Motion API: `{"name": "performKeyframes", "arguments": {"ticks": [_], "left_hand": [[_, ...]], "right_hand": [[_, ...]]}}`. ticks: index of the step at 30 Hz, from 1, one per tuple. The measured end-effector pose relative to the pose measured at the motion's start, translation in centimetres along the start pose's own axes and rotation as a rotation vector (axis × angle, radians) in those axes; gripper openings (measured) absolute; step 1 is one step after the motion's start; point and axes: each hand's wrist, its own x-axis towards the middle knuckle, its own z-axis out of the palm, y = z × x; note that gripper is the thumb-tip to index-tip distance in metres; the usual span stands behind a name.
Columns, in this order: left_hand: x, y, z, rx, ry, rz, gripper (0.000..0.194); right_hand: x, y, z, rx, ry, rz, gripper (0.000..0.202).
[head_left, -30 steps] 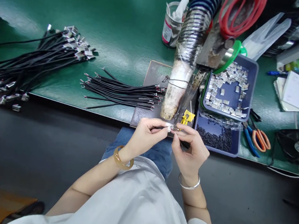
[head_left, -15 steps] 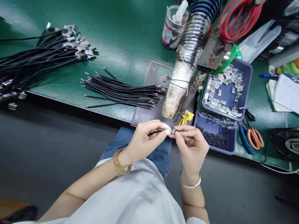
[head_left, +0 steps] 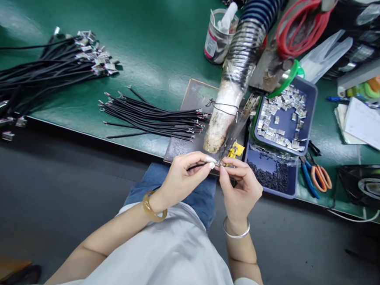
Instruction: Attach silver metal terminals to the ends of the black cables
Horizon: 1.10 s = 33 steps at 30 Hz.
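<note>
My left hand (head_left: pixel 182 175) pinches a thin black cable (head_left: pixel 197 165) near its end, with white wraps on the thumb and finger tips. My right hand (head_left: pixel 242 186) meets it, thumb and forefinger closed on a small metal connector (head_left: pixel 218 162) at the cable's tip. The fingers hide most of the connector, so I cannot tell how it sits on the wires. Just beyond my hands lies a bundle of black cables (head_left: pixel 155 118) with stripped ends, partly on a dark board (head_left: pixel 179 149). A yellow-tagged tool (head_left: pixel 236 149) is close to my right fingertips.
A duct hose (head_left: pixel 233 71) comes down over the board. On the right are a tray of metal connectors (head_left: pixel 313 97), a tray of small black parts (head_left: pixel 292 185) and orange-and-blue-handled pliers (head_left: pixel 320 178). Cables with metal plugs (head_left: pixel 67 67) lie left. A jar (head_left: pixel 212 45) stands behind.
Both hands stay together at the cable's tip; the right fingertips have drawn slightly closer to the left and less of the connector shows. The whole view has shifted a little.
</note>
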Motion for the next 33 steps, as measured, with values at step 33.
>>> {"name": "performKeyframes", "arguments": {"ticks": [33], "left_hand": [[-0.26,-0.03,0.14,0.019,0.021,-0.063,0.01]], "right_hand": [[-0.08,0.01,-0.4,-0.007,-0.036,-0.1,0.015]]}}
